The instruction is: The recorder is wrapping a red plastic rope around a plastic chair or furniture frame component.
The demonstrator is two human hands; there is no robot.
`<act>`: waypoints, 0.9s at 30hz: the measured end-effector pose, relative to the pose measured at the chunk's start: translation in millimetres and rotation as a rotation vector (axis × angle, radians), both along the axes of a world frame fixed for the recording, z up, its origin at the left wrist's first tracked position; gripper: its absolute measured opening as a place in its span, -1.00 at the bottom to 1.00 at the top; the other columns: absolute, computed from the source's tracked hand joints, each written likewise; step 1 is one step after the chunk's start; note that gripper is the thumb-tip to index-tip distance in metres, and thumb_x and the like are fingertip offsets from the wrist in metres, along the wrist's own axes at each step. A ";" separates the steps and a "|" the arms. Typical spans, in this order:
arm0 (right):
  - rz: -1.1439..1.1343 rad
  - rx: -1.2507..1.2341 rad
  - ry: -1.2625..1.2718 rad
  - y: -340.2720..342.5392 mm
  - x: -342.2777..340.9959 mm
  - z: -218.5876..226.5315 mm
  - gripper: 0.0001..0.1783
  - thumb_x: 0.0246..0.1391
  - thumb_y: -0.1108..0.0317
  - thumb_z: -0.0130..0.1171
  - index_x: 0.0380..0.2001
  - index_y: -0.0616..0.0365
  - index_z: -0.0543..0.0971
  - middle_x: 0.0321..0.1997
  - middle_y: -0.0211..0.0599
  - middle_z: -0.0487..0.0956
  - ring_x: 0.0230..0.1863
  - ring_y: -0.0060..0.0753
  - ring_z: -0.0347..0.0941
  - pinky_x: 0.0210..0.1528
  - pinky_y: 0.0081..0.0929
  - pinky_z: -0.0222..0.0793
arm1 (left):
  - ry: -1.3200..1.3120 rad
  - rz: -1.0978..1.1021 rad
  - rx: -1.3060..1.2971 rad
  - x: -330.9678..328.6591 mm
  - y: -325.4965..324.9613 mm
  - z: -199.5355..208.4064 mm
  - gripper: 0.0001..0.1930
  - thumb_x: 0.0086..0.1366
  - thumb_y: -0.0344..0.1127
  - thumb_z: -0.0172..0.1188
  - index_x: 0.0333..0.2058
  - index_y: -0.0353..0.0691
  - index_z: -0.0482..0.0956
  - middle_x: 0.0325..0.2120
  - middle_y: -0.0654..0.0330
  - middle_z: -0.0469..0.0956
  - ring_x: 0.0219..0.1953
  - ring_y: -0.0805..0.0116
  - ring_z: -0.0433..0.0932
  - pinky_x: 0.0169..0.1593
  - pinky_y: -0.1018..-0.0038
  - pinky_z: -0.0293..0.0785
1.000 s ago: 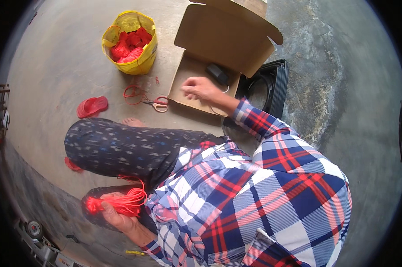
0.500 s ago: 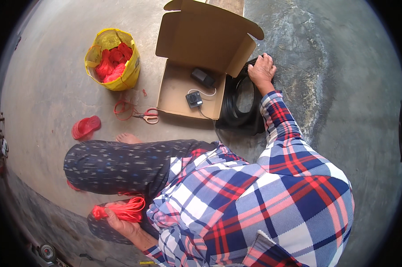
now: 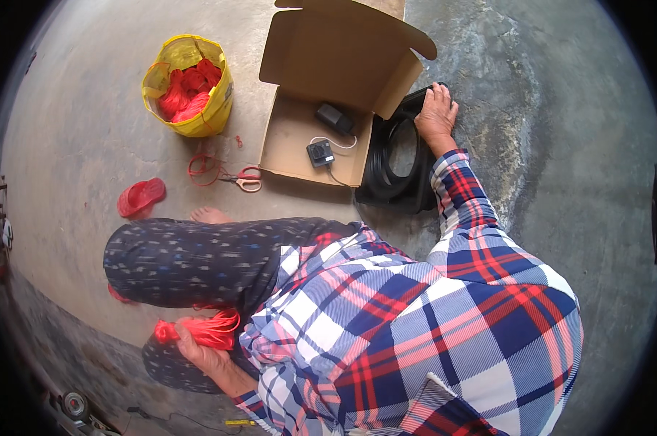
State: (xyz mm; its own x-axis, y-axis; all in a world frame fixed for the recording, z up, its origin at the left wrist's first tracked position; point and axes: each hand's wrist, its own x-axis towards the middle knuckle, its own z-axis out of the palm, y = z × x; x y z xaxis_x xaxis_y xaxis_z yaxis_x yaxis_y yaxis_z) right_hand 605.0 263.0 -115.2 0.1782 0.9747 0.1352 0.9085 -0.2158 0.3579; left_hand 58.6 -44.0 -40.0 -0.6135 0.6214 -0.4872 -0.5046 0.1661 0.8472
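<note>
My left hand (image 3: 201, 354) is closed around a bundle of bright red cord (image 3: 215, 330), held over my lower knee; the loops fan out toward my body. At the upper right, my right hand (image 3: 436, 120) rests on the rim of a black tray (image 3: 417, 198), palm down with fingers stretched out and slightly apart. Inside the tray lies a coil of black cable or hose (image 3: 379, 163). Fingertips of the right hand touch the tray's far corner. A yellow bucket-like bag (image 3: 208, 125) at the upper left contains more red cord hanks (image 3: 190, 91).
Beside the tray stands an open cardboard box (image 3: 285, 149) holding a black adapter (image 3: 334, 118) and a small black device (image 3: 319, 153) with a cable. Scissors (image 3: 247, 179) and loose red cord (image 3: 206, 168) lie on the floor near a red clog (image 3: 141, 198).
The view has shifted slightly, moving the box and bag upward in the picture. My right hand has slid a little outward along the tray's rim. My left hand keeps the red cord bundle.
</note>
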 end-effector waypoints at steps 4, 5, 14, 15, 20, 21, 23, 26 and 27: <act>-0.051 0.067 0.212 5.4 -9.2 1.4 -0.34 -0.14 0.44 0.15 0.15 0.14 0.35 0.33 -0.22 0.26 0.41 -0.21 0.03 0.32 -0.09 0.00 | 0.001 -0.008 -0.002 1.2 -1.4 -1.4 -0.69 0.34 -0.11 0.13 -0.26 -0.30 0.43 -0.45 0.11 0.47 -0.40 0.30 0.50 -0.27 0.33 0.51; -0.079 0.128 0.325 6.2 -8.8 0.7 -0.34 -0.13 0.47 0.12 0.16 0.13 0.34 0.30 -0.18 0.29 0.38 -0.16 0.10 0.32 -0.14 0.05 | 0.001 -0.007 -0.003 1.3 -2.0 -1.3 -0.69 0.34 -0.11 0.13 -0.26 -0.30 0.43 -0.45 0.11 0.47 -0.40 0.30 0.50 -0.27 0.33 0.51; -0.238 0.264 0.666 26.0 -4.9 47.7 -0.30 -0.10 0.52 -0.02 0.23 0.06 0.26 0.04 0.17 0.51 0.10 0.17 0.43 0.14 -0.08 0.31 | -0.016 0.009 -0.021 -8.3 -6.3 -13.6 -0.70 0.34 -0.14 0.14 -0.26 -0.31 0.42 -0.45 0.13 0.47 -0.40 0.31 0.50 -0.28 0.35 0.51; -0.208 0.271 0.642 29.0 -7.0 55.8 -0.30 -0.10 0.51 -0.02 0.23 0.06 0.25 0.04 0.15 0.51 0.10 0.17 0.43 0.14 -0.08 0.30 | -0.019 -0.006 -0.008 -9.1 -6.5 -14.8 -0.70 0.34 -0.14 0.14 -0.26 -0.31 0.43 -0.44 0.13 0.47 -0.40 0.31 0.50 -0.28 0.35 0.51; 0.001 0.298 0.510 36.8 -38.1 107.7 -0.34 -0.08 0.51 -0.07 0.21 0.06 0.28 -0.01 0.15 0.53 0.00 0.18 0.47 0.02 -0.07 0.37 | -0.001 -0.016 -0.004 -6.5 -2.6 -10.6 -0.70 0.34 -0.14 0.13 -0.28 -0.31 0.44 -0.44 0.12 0.47 -0.40 0.29 0.52 -0.26 0.33 0.52; 0.000 0.298 0.511 37.2 -46.0 119.8 -0.34 -0.08 0.51 -0.07 0.21 0.06 0.28 -0.01 0.15 0.53 0.00 0.18 0.47 0.02 -0.07 0.37 | 0.007 -0.008 -0.014 -7.8 -4.1 -11.0 -0.70 0.34 -0.13 0.13 -0.28 -0.32 0.44 -0.44 0.12 0.47 -0.39 0.28 0.53 -0.25 0.33 0.53; 0.148 0.297 0.368 32.7 -60.1 140.3 -0.34 -0.06 0.48 -0.06 0.21 0.05 0.27 -0.01 0.14 0.54 -0.03 0.16 0.49 -0.02 -0.04 0.38 | 0.019 -0.004 -0.022 -10.6 -6.4 -13.8 -0.70 0.34 -0.13 0.13 -0.28 -0.32 0.44 -0.45 0.12 0.47 -0.38 0.27 0.53 -0.25 0.32 0.53; 0.332 0.333 0.228 20.2 -86.4 179.1 -0.39 -0.06 0.52 -0.07 0.17 0.12 0.33 -0.03 0.05 0.57 -0.11 0.04 0.54 -0.09 -0.10 0.45 | 0.029 -0.014 -0.018 -12.6 -12.3 -15.7 -0.69 0.33 -0.13 0.14 -0.26 -0.32 0.45 -0.42 0.12 0.48 -0.35 0.26 0.54 -0.24 0.32 0.54; 0.333 0.336 0.239 12.8 -98.1 194.4 -0.39 -0.06 0.52 -0.07 0.17 0.12 0.33 -0.03 0.05 0.57 -0.11 0.04 0.54 -0.09 -0.10 0.45 | 0.038 0.005 -0.024 -13.1 -15.3 -16.4 -0.69 0.33 -0.13 0.14 -0.25 -0.33 0.45 -0.41 0.12 0.48 -0.34 0.26 0.54 -0.23 0.32 0.53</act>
